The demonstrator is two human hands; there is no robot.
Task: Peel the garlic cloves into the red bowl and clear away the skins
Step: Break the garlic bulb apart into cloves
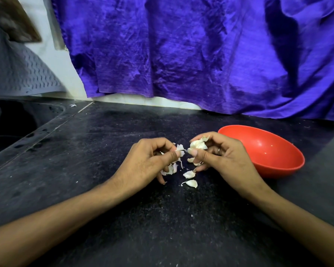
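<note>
My right hand [218,157] holds a garlic clove [198,145] with loose skin between thumb and curled fingers, just left of the red bowl [281,166]. My left hand [152,160] pinches a strip of white skin [180,149] between thumb and forefinger, close to the clove. Torn garlic skins [190,179] lie on the black counter [85,170] under and between both hands. The red bowl sits tilted on the counter to the right, and only a few small flecks show inside it.
A purple cloth [201,54] hangs along the back wall down to the counter. A dark sink [12,128] is set into the counter at the far left, with a grey ribbed mat [23,74] above it. One skin scrap [73,105] lies near the sink's back corner.
</note>
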